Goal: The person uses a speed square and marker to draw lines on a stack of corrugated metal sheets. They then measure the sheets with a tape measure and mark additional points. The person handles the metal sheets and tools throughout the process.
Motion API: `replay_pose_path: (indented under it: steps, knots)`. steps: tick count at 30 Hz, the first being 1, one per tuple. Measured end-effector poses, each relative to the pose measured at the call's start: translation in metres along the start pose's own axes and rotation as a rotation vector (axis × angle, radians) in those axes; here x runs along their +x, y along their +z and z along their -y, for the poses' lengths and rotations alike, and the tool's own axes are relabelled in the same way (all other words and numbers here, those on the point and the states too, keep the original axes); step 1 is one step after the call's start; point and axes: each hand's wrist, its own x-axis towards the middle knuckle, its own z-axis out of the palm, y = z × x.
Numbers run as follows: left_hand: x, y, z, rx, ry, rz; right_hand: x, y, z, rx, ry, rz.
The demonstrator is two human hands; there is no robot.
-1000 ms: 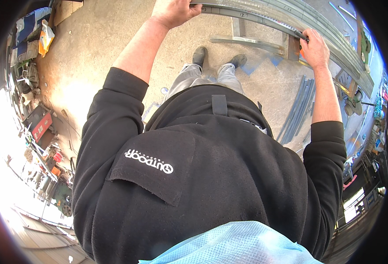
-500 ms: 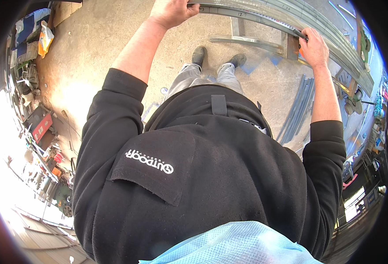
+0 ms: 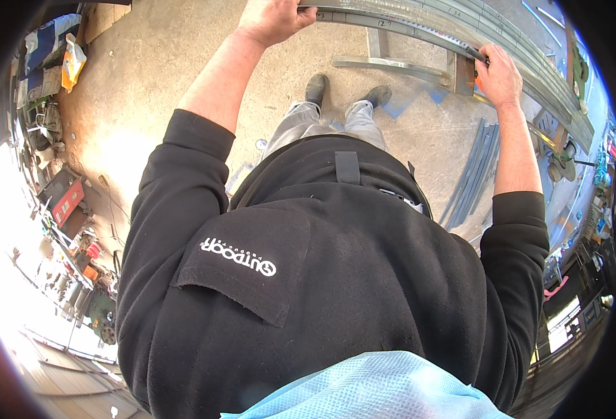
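Note:
Long grey steel bars (image 3: 517, 52) run side by side across the top, with handwritten marks on them. At their left part, my left hand (image 3: 273, 19) is closed at the near bar's edge, thumb along it; its fingers are partly cut off by the frame's top. A thin strip with fine graduations, looking like a steel ruler (image 3: 437, 35), lies along the near bar. My right hand (image 3: 500, 75) is closed at the strip's dark right end, its fingers pinched against the near edge of the bars.
Under the bars stands a metal support (image 3: 391, 64) with a foot on the concrete floor (image 3: 161, 70). Several narrow grey bars (image 3: 472, 174) lie on the floor to the right. Cluttered tools and a red box (image 3: 68, 202) line the left side. My boots (image 3: 316, 89) stand before the support.

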Motion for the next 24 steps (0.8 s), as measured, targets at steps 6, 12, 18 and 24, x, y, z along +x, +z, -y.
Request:
replay_pose_path:
  steps: [6, 12, 18, 24]
  knots:
    - [-0.001, -0.001, 0.0, 0.004, -0.003, 0.009, 0.001, 0.0, 0.001, -0.002, 0.014, 0.012]
    - [0.002, -0.01, -0.006, 0.002, -0.03, 0.044, 0.001, -0.003, 0.0, 0.015, 0.005, 0.035]
    - [-0.023, -0.043, -0.002, -0.051, -0.219, 0.118, -0.002, -0.014, -0.004, 0.059, -0.156, -0.009]
    - [-0.099, -0.076, 0.011, 0.124, -0.415, -0.027, -0.014, -0.025, -0.016, 0.195, -0.233, -0.007]
